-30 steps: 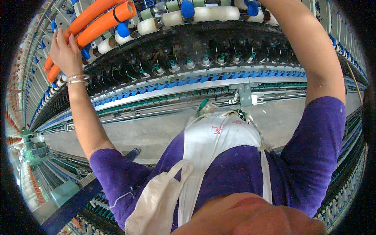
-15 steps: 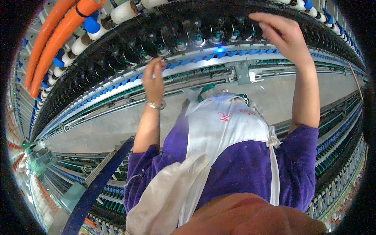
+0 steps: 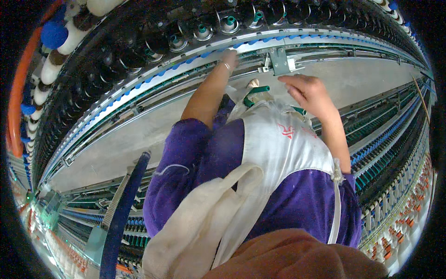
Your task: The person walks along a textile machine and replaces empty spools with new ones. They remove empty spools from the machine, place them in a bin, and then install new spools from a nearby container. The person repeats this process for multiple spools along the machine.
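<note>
My left hand reaches to the front rail of a long spinning machine, just below its row of spindles. Motion smears its fingers, so I cannot make out whether they grip anything. Lower and to the right, my right hand hovers before my apron, index finger stretched out and thumb apart from it. Nothing shows between them. Green tubes stick out at the top of the white apron, beside the right hand. Several green-tipped spindles stand in metal rings above the rail.
A grey bracket stands out from the machine between my hands. Orange hoses and white rollers with blue ends line the left. A dark blue bar rises at lower left. Another machine row runs behind me along a grey floor.
Both hands have come down from the spindles. The left has moved right to the rail, and the right has dropped toward the apron. The view has shifted, and the blue light is gone from sight.
</note>
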Tool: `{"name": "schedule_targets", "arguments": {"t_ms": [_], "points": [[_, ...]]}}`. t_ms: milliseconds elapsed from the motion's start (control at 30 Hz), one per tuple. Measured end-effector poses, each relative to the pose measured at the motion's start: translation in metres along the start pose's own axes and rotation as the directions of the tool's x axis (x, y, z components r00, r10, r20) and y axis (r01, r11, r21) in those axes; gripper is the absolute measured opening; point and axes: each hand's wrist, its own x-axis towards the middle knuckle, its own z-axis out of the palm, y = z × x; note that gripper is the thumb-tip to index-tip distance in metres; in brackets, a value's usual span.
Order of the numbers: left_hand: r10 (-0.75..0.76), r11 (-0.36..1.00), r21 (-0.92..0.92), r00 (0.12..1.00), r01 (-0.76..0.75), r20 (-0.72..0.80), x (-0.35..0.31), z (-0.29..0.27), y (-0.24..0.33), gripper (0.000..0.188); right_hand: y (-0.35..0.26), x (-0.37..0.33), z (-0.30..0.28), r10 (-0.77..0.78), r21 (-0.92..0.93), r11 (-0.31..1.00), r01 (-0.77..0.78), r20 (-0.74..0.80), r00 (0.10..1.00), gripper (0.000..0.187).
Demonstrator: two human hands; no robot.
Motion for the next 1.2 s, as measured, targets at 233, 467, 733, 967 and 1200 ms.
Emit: {"name": "schedule_targets", "arguments": {"t_ms": [233,467,733,967,1200], "points": [[0.050,0.998,-0.046,0.991,-0.045,0.125,0.022,0.005,0.009,0.020,0.009,-0.028,-0.013,0.084,0.019,0.996,-0.083,-0.085,0.993,0.026],[-0.126,0.930,-0.309,0.961,0.201,0.247,-0.012,0.003,0.034,0.018,0.028,-0.034,-0.014,0.109,0.114,0.989,-0.095,-0.126,0.986,0.024],[0.742,0.561,0.287,0.625,-0.776,0.240,-0.163,0.074,0.061,0.022,0.047,-0.035,-0.011,0.092,0.173,0.982,-0.072,-0.111,0.990,0.024],[0.973,0.131,0.473,0.204,-0.871,0.106,-0.230,0.131,0.123,0.045,0.042,-0.034,0.006,-0.025,0.093,0.995,0.035,-0.102,0.994,0.024],[0.923,0.385,0.360,0.364,-0.850,-0.129,-0.157,0.151,0.161,0.023,0.037,-0.034,0.014,-0.045,0.052,0.997,0.051,-0.095,0.994,0.027]]}}
